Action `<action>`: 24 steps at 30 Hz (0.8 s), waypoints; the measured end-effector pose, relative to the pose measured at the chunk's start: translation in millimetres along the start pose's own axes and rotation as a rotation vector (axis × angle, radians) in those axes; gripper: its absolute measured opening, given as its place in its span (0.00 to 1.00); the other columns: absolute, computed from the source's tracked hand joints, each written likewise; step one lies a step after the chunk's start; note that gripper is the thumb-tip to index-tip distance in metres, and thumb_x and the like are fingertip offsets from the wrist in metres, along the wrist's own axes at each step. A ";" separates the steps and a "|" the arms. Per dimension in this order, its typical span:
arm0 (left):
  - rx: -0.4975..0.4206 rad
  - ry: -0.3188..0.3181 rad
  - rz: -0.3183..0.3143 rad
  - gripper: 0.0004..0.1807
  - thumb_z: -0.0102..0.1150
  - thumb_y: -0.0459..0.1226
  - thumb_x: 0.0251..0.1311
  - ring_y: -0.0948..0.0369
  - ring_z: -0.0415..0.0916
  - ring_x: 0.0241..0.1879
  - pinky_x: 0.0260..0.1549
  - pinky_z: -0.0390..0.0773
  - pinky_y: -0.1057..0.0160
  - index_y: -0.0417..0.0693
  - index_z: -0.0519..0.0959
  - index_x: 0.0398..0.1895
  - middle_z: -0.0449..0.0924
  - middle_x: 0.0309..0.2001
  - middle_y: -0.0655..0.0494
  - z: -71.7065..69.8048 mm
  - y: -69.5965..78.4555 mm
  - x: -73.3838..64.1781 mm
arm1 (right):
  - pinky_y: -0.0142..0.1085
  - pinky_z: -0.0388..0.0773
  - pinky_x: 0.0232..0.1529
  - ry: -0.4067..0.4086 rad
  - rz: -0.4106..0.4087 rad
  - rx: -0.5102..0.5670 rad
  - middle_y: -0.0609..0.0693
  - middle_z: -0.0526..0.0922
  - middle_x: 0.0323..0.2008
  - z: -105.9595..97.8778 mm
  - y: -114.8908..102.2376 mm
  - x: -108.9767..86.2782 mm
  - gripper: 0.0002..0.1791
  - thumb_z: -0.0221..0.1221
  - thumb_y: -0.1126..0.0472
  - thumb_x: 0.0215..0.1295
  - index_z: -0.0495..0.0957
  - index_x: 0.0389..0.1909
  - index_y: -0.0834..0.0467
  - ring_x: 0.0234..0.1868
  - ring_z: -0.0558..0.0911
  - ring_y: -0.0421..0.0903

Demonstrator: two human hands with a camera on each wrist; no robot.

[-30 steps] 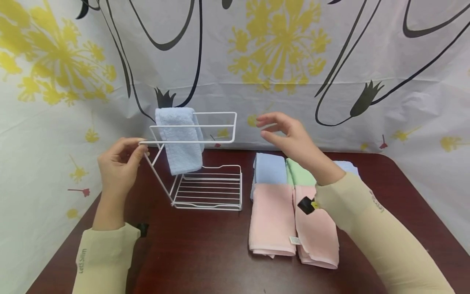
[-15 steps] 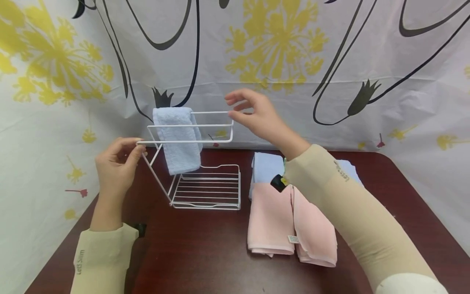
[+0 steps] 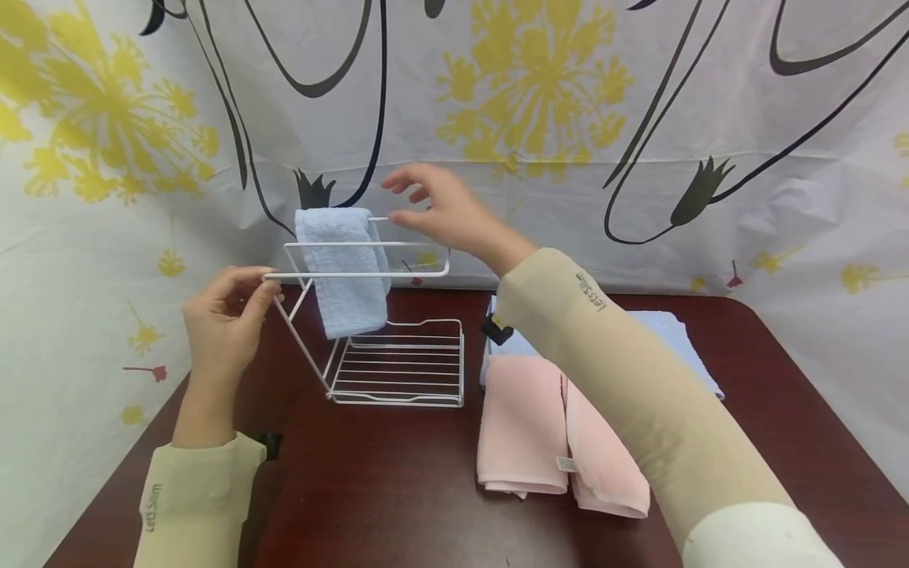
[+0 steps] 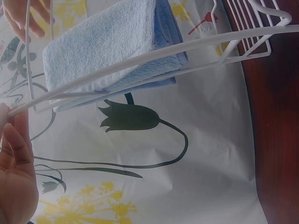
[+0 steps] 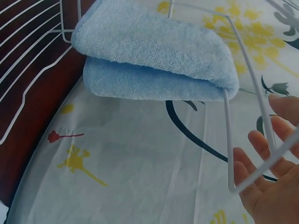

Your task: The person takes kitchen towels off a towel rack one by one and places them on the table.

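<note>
A white wire rack (image 3: 398,403) stands on the table, with a slatted base and open rails above. Over its rear top rail hangs a folded light-blue towel (image 3: 351,300), toward the left end. My left hand (image 3: 227,323) pinches the rack's front left upper corner between thumb and fingers. At the rear rail, just right of the towel, my right hand (image 3: 443,209) is spread with loosely bent fingers and holds nothing. The right wrist view shows those fingers (image 5: 259,149) around the rail end without closing on it, and the blue towel (image 5: 154,51) hanging doubled.
Two folded pink towels, one left (image 3: 521,426) and one right (image 3: 604,457), lie right of the rack on the dark red table (image 3: 376,497). Blue towels (image 3: 667,339) lie behind them, partly hidden by my right sleeve (image 3: 639,379). A flower-printed cloth (image 3: 554,197) hangs behind.
My right hand has moved left from beside the rack to over its rear rail, close to the hanging blue towel. My left hand keeps its grip on the corner.
</note>
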State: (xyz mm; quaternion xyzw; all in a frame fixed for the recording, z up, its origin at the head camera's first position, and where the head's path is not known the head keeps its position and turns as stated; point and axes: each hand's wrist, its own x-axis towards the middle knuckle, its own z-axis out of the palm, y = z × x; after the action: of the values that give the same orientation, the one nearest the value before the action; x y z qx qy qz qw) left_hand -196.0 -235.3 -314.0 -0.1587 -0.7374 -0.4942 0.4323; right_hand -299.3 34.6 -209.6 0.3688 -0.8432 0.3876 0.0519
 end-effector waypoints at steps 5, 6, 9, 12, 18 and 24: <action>-0.006 0.004 0.001 0.07 0.63 0.20 0.57 0.76 0.77 0.26 0.23 0.72 0.82 0.25 0.82 0.39 0.81 0.30 0.75 0.7 -0.8 0.3 | 0.35 0.71 0.63 -0.045 -0.052 -0.081 0.53 0.77 0.60 7.5 -1.7 12.9 0.23 0.63 0.62 0.67 0.74 0.62 0.60 0.61 0.75 0.48; -0.006 0.006 0.001 0.07 0.63 0.20 0.57 0.75 0.77 0.26 0.23 0.72 0.82 0.25 0.82 0.39 0.81 0.30 0.75 0.9 -0.8 0.5 | 0.35 0.71 0.64 -0.057 -0.049 -0.091 0.53 0.77 0.60 8.7 -2.1 15.2 0.23 0.63 0.61 0.67 0.74 0.62 0.59 0.60 0.75 0.48; -0.003 0.006 0.003 0.07 0.63 0.20 0.56 0.75 0.77 0.26 0.23 0.72 0.82 0.25 0.82 0.39 0.81 0.30 0.75 1.3 -0.4 1.0 | 0.36 0.70 0.65 -0.091 -0.049 -0.113 0.52 0.77 0.61 12.0 -2.5 21.4 0.23 0.62 0.61 0.68 0.73 0.63 0.58 0.61 0.74 0.47; -0.001 0.005 0.001 0.07 0.63 0.20 0.57 0.75 0.77 0.26 0.23 0.72 0.82 0.25 0.82 0.39 0.81 0.30 0.75 0.5 -0.4 1.1 | 0.38 0.70 0.66 -0.116 -0.059 -0.121 0.52 0.76 0.61 14.3 -3.6 26.0 0.24 0.62 0.61 0.68 0.73 0.63 0.58 0.62 0.73 0.47; -0.005 0.005 0.001 0.07 0.63 0.21 0.57 0.76 0.76 0.26 0.23 0.72 0.82 0.25 0.82 0.38 0.81 0.30 0.75 -1.3 0.1 1.2 | 0.39 0.66 0.69 -0.208 -0.076 -0.149 0.51 0.74 0.65 20.0 -5.3 31.5 0.25 0.60 0.61 0.69 0.70 0.66 0.57 0.67 0.71 0.50; 0.001 0.011 -0.001 0.07 0.64 0.21 0.57 0.76 0.77 0.26 0.23 0.72 0.82 0.25 0.82 0.38 0.81 0.30 0.75 -1.9 0.7 0.2 | 0.39 0.64 0.71 -0.263 -0.097 -0.167 0.50 0.74 0.66 24.0 -4.5 31.9 0.26 0.59 0.61 0.70 0.70 0.68 0.56 0.68 0.70 0.49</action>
State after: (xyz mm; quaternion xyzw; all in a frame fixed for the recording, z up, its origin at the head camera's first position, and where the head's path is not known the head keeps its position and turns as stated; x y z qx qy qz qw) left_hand -194.7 -236.7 -313.2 -0.1556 -0.7353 -0.4949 0.4361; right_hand -314.7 -2.5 -211.5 0.4511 -0.8533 0.2614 -0.0098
